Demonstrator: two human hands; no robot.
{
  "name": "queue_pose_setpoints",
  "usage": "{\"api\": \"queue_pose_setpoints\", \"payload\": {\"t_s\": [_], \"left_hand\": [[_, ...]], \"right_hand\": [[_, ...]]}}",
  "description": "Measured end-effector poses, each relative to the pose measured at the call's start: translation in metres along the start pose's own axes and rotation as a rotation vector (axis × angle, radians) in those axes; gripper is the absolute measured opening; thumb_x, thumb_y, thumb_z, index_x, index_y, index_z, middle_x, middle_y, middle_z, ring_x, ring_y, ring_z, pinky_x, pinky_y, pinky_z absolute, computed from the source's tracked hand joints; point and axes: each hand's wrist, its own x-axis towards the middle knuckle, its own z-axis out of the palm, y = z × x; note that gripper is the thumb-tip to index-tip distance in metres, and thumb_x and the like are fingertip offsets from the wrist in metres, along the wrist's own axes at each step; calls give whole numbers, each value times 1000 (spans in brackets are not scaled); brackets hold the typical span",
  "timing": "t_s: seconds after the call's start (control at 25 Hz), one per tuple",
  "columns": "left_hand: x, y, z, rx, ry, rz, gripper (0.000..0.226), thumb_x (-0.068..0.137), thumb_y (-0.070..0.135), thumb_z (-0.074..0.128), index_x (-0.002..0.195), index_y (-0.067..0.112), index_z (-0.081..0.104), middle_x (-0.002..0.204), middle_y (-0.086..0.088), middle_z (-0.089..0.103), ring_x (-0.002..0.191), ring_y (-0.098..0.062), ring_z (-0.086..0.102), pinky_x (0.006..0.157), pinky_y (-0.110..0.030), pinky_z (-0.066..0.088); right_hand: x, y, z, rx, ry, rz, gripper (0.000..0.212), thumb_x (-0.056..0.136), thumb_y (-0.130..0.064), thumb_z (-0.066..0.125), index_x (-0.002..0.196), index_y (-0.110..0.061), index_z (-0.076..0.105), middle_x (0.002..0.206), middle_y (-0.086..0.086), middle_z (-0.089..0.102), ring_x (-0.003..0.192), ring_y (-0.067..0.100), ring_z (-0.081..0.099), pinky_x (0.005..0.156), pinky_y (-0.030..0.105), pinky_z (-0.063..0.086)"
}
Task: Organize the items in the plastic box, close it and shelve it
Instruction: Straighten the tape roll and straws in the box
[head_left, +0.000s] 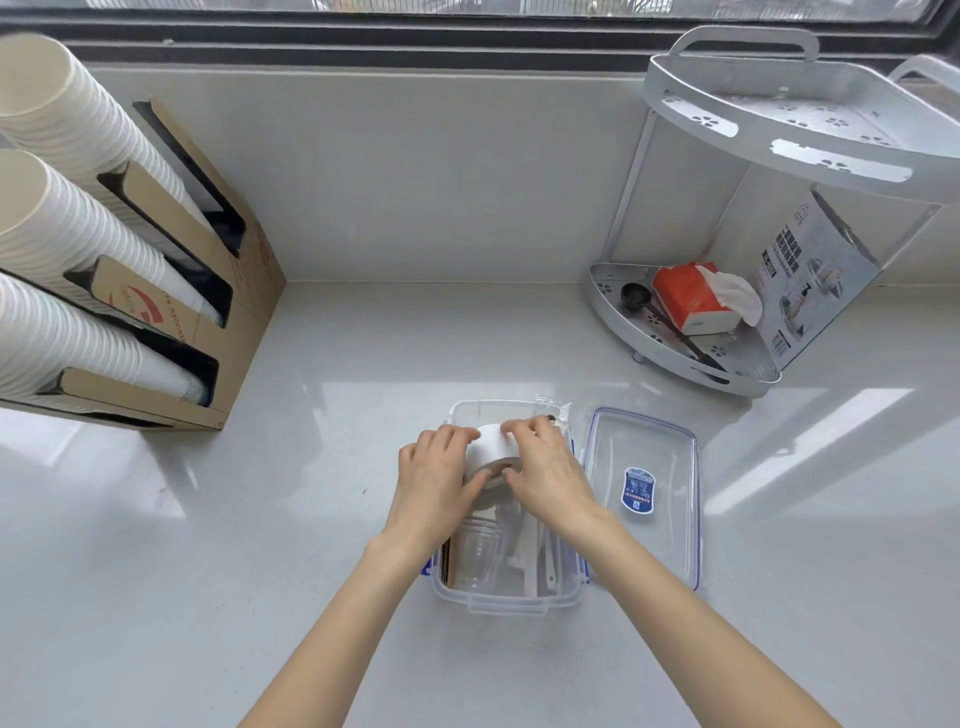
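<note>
Both hands are working over the clear rectangular plastic box, which is sitting open on the pale glossy surface, near centre. Left hand and right hand are each wrapping a closed grip around a white roll of tape-like material, one hand per side, holding it over the far half of the box. Whether the roll is touching the box contents: cannot tell, hands are blocking it.

Inside the box, near end: a clear plastic cup lying on its side, white flat utensils along the right wall, brown cardboard-like pieces along the left wall. A crinkled clear bag is poking out at the far right corner.

The clear lid with blue trim and a blue label is lying flat just right of the box, touching or nearly touching it.

Surroundings: a brown cardboard dispenser holding three stacks of white paper cups is standing well to the left. A white two-tier corner shelf is standing far right; its lower tier is carrying an orange tissue pack, a black scoop and a printed grey carton. Upper tier is looking bare. Window frame is running along the far edge.
</note>
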Motion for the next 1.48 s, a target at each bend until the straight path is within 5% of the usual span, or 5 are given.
{"api": "queue_pose_setpoints", "payload": {"t_s": [0.52, 0.8, 1.12, 1.32, 1.48], "left_hand": [[37, -5, 9, 107, -170, 118, 55, 88, 34, 46, 138, 17, 31, 142, 3, 43, 132, -13, 36, 112, -31, 11], [32, -11, 13, 211, -286, 173, 68, 86, 41, 50, 142, 15, 22, 154, 1, 21, 141, -15, 17, 115, -37, 3], [33, -3, 14, 217, -271, 111, 56, 89, 36, 45, 139, 18, 27, 153, 2, 23, 140, -16, 20, 116, -38, 2], [23, 10, 1, 8, -87, 128, 31, 90, 24, 44, 119, 16, 52, 126, 2, 55, 119, -17, 47, 100, -29, 27], [14, 28, 8, -17, -118, 58, 30, 92, 25, 41, 109, 9, 59, 113, -7, 65, 103, -27, 60, 86, -37, 45]], "right_hand": [[32, -5, 0, -140, -13, 130, 31, 91, -20, 40, 99, 3, 60, 108, 21, 62, 105, 37, 55, 73, 37, 40], [39, 2, 4, -62, 22, 143, 32, 95, -21, 40, 116, -4, 57, 119, 17, 59, 112, 36, 53, 89, 41, 44], [31, 13, -10, 179, 164, 141, 30, 89, -11, 44, 112, -9, 63, 116, 12, 65, 108, 28, 59, 94, 35, 46], [13, 27, -21, 321, 289, 205, 28, 88, -9, 47, 111, -9, 64, 111, 13, 65, 100, 25, 61, 91, 30, 43], [-2, 39, -18, 361, 282, 279, 30, 87, -9, 50, 117, -8, 59, 116, 14, 60, 103, 25, 59, 92, 30, 43]]}}
